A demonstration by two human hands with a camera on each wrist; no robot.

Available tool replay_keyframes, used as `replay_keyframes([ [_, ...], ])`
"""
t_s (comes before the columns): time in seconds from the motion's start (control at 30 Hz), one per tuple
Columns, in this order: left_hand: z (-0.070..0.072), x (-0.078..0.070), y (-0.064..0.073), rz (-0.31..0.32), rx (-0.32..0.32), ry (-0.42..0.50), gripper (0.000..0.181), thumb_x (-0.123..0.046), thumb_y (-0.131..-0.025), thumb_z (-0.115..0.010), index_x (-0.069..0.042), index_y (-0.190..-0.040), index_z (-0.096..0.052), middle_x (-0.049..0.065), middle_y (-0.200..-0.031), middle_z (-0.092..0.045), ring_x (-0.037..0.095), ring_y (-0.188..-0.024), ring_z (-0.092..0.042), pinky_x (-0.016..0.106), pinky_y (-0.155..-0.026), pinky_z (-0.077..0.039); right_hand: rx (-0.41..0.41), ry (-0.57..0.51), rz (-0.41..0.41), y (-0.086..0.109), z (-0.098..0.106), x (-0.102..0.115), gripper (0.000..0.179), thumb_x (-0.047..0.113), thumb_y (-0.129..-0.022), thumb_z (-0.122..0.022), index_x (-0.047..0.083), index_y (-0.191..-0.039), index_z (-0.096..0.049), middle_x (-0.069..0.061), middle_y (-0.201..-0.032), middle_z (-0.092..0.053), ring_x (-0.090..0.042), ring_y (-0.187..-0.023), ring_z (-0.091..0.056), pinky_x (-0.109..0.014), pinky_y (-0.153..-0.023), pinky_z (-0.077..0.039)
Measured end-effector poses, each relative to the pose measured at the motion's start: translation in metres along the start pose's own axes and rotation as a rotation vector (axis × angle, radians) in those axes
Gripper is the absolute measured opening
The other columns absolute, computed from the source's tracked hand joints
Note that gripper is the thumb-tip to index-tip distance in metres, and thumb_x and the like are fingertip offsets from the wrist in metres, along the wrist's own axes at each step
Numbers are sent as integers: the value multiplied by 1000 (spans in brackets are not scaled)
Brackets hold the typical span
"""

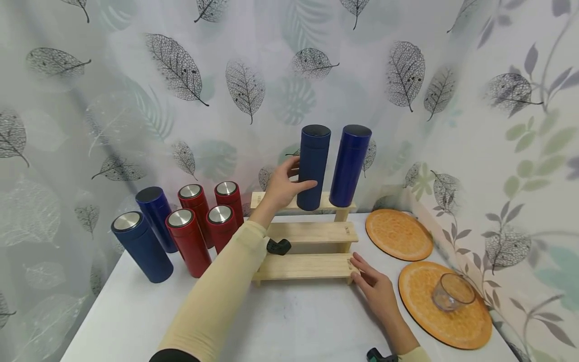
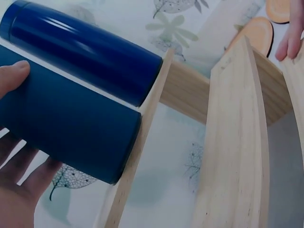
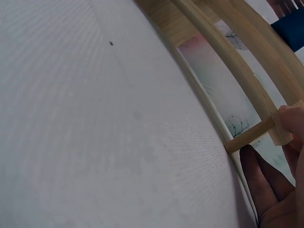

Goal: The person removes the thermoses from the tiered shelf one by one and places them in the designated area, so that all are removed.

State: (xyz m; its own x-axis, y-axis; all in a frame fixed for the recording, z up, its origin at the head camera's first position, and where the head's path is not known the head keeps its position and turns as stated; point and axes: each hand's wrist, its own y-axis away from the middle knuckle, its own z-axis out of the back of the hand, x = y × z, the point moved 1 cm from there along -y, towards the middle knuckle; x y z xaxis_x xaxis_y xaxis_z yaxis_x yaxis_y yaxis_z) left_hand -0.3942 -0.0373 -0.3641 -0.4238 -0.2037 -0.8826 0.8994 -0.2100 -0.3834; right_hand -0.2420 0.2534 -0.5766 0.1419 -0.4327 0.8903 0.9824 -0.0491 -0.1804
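My left hand [image 1: 282, 188] grips a matte dark blue thermos [image 1: 313, 168], thumb across its front and fingers behind. Its base is at the top step of a three-step wooden rack [image 1: 307, 265], upright. Close to its right, a glossy blue thermos [image 1: 350, 166] stands on that same step. In the left wrist view, the dark blue thermos [image 2: 71, 118] lies alongside the glossy one with a thin gap between them. At the right end of the lowest step, my right hand [image 1: 375, 289] holds the rack's corner; the right wrist view shows its fingertips [image 3: 290, 118] at the board's end.
Left of the rack stand several red thermoses [image 1: 187, 241] with silver lids, a dark blue one [image 1: 142, 249] and a glossy blue one [image 1: 156, 216]. Two round orange mats [image 1: 398, 234] lie on the right; a clear glass [image 1: 452, 291] stands on the nearer. A patterned curtain hangs behind the table.
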Motion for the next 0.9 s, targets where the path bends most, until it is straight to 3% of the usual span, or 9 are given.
replay_keyframes([
  [0.37,11,-14,23,-36,4,38,74,-19,-93,-89,-14,-158,-55,5,-147,-62,25,-134,-62,48,-109,-56,6,12,3,3,-1,1,44,31,-107,-73,18,-149,-69,6,-161,-54,-20,-151,-47,-4,-100,-43],
  [0.63,24,-19,57,-14,18,42,75,-20,-91,-91,-17,-157,-55,3,-145,-64,24,-132,-64,51,-109,-56,-5,35,5,3,0,-1,43,29,-107,-74,19,-149,-69,7,-161,-55,-22,-150,-48,-6,-101,-44],
  [0.9,48,-20,91,-55,30,51,73,-15,-90,-91,-17,-155,-58,6,-140,-66,27,-130,-66,49,-107,-58,6,29,18,-1,-2,-1,43,33,-107,-73,19,-148,-70,7,-160,-55,-21,-150,-49,-5,-100,-43],
])
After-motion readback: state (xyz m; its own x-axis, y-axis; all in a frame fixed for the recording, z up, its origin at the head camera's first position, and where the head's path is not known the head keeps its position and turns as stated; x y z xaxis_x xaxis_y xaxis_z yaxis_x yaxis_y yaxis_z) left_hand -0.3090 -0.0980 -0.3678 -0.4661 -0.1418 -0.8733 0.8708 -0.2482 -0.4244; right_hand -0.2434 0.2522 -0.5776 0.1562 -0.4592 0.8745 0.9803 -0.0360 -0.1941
